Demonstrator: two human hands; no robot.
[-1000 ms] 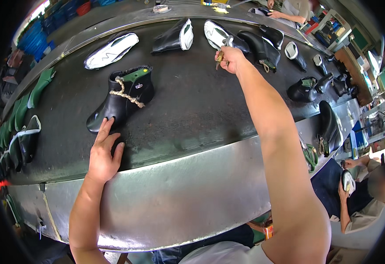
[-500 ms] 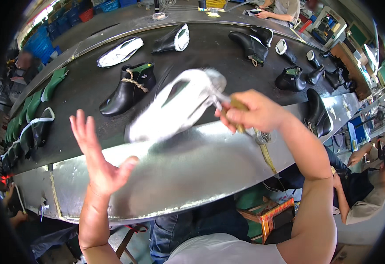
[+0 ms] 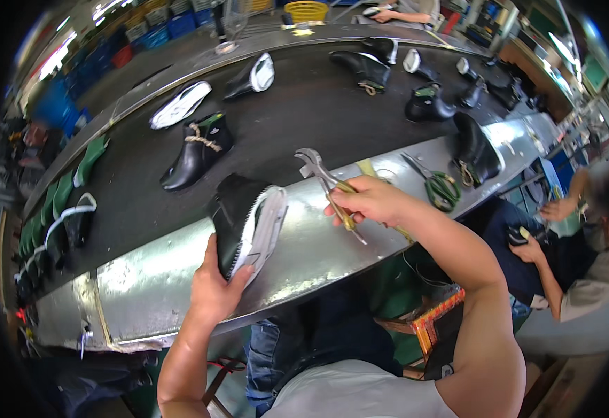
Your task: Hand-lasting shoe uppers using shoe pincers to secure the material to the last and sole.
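My left hand (image 3: 215, 291) is closed around the lower end of a black boot (image 3: 233, 209), which is tipped on its side over the metal table edge. Its white underside (image 3: 266, 226), bordered by a pleated rim, faces right. In my right hand (image 3: 368, 203) is a pair of lasting pincers (image 3: 313, 164) with worn brass-coloured handles. The steel jaws point up and left, apart from the boot. Just right of this hand lie green-handled scissors (image 3: 440, 187). A black boot tied with cord (image 3: 196, 153) stands beyond my left hand.
A dark conveyor belt (image 3: 283, 115) carries several black boots and a white-soled shoe (image 3: 180, 106). Green boot pieces (image 3: 60, 188) line its left side. The metal ledge (image 3: 158, 265) runs along the front. A co-worker's hand (image 3: 527, 249) holds a dark shoe at right.
The boot has come down to the left, from beside the pincers into my left hand, which was open and empty. My right hand has shifted slightly left with the pincers. The view has turned slightly.
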